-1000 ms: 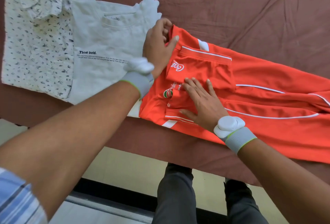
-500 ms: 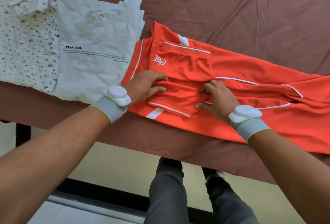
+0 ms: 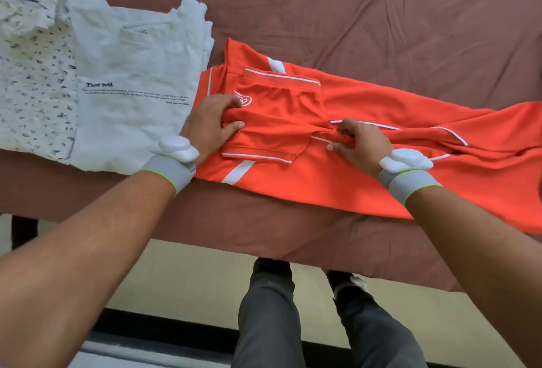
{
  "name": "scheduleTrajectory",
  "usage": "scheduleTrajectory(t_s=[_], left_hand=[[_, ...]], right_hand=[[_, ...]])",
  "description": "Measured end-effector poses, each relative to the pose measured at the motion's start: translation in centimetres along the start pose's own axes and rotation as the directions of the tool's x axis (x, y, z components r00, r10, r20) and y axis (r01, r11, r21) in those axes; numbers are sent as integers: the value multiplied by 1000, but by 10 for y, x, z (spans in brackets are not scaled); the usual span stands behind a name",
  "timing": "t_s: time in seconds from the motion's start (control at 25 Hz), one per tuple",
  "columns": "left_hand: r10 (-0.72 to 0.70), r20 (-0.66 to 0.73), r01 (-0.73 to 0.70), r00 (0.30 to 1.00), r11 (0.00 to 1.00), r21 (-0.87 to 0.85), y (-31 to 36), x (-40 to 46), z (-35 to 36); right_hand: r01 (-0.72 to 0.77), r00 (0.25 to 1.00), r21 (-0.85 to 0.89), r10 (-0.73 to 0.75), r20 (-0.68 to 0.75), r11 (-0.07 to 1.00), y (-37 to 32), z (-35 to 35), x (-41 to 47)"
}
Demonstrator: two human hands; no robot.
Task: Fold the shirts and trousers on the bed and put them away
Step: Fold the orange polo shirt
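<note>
Both hands were bunched into the cloth here. The left hand (image 3: 209,125) had its fingers and thumb curled round a fold at the collar end of the orange shirt (image 3: 366,180), just under the white logo. The right hand (image 3: 356,144) was pinching a ridge of the same fabric further along, near the white piping, with the folded-in sleeve (image 3: 272,139) lying flat between the two.

What mattered for the next bit, I'd say, was how the shirt lay. Its long axis ran sideways across the person's front, collar to their left and hem trailing off to the right edge of view. So most of the loose length lay beyond the right hand, and that hand was the nearer one to go and fetch the hem, while the left looked placed to pin the collar end. Just my guess.

The shirt sat along the near edge of the bed (image 3: 381,15), on the brown sheet. Just beside its collar end was the white t-shirt (image 3: 132,80), already folded, with the patterned shirt (image 3: 32,54) next to that on the far left.
</note>
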State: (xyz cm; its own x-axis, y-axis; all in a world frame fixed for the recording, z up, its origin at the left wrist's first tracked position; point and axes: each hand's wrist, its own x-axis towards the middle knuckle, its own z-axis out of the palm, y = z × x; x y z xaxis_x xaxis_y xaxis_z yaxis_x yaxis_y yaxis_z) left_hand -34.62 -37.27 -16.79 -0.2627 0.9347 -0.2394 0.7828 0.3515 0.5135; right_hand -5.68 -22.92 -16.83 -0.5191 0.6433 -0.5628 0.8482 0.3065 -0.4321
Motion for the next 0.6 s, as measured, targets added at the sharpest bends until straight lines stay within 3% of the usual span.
scheduleTrajectory(t_s=[0.12, 0.28, 0.4, 0.6], left_hand=[[262, -44, -256, 964, 960, 111, 42, 0, 18], [437, 143, -447, 888, 893, 45, 144, 0, 88], [392, 256, -407, 883, 913, 7, 208, 17, 130], [321, 313, -343, 894, 939, 15, 276, 38, 171]], right_hand=[[-63, 998, -69, 65, 25, 996, 27, -18, -21], [-141, 987, -223, 153, 38, 964, 81, -44, -44], [-170, 982, -330, 189, 26, 928, 123, -65, -56], [-160, 983, -452, 182, 6, 877, 191, -98, -76]])
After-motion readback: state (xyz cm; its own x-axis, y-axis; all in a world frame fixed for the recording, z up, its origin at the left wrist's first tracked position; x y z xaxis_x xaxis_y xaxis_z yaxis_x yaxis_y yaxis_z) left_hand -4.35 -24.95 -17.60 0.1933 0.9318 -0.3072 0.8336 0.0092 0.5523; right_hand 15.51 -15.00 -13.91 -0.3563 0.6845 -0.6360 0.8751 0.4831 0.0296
